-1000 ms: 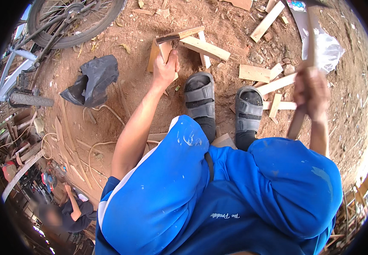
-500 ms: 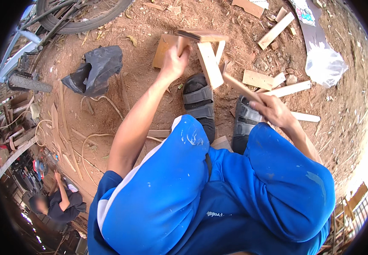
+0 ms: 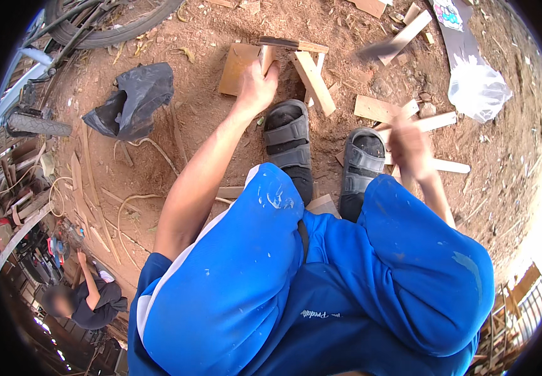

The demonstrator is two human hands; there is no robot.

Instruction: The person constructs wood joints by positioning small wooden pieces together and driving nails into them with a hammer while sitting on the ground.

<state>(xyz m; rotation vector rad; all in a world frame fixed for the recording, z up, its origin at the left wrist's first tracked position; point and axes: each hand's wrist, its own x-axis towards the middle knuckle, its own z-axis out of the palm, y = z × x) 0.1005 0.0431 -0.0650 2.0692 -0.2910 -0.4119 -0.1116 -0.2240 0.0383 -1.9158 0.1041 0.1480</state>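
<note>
Head view, ground-level woodwork. Left hand [image 3: 258, 89]: gripping an upright piece of a small wooden frame [image 3: 295, 44], apparently to steady it. Frame: on the soil [image 3: 199, 84] ahead of the left sandal [image 3: 287, 136]; dark-edged board uppermost, pale slat [image 3: 313, 83] slanting below it, contact between the two uncertain. Right hand [image 3: 410, 149]: blurred, seemingly closed round the handle of a hammer [image 3: 376, 50], whose dark head smears beyond it; held wide of the frame, probably for swinging room. Flat board [image 3: 236, 69]: just left of the frame.

Edges and room: sandals bound the near side; offcuts [image 3: 376, 108] crowd the ground near the right hand; soil stretches between the flat board and a black plastic bag [image 3: 138, 100], giving leftward room.
</note>
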